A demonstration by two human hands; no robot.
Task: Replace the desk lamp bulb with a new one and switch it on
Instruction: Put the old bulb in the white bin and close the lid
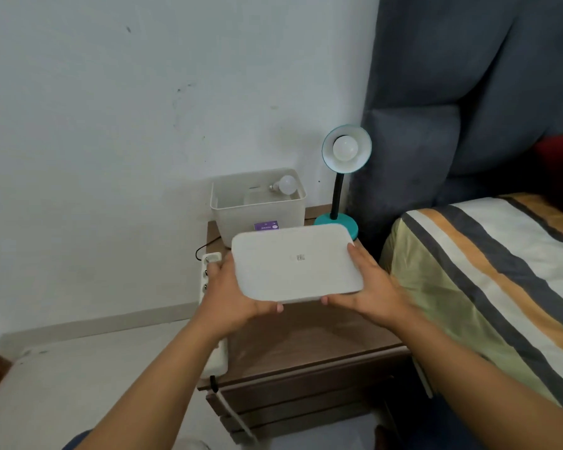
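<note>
Head view: left hand (231, 295) and right hand (372, 289) each grip one end of a flat white plastic lid (294, 263) above the brown wooden worktop (306, 336). A white spare bulb (60, 185) lies in the open cream plastic bin (257, 209), beside the teal desk lamp (345, 151) with its fitted bulb (345, 148).

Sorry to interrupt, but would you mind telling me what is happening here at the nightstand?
A person holds a white lid with both hands, left hand and right hand, above the wooden nightstand. Behind it the white storage box stands open with a loose bulb inside. The teal desk lamp beside the box has a bulb fitted, unlit.
</note>
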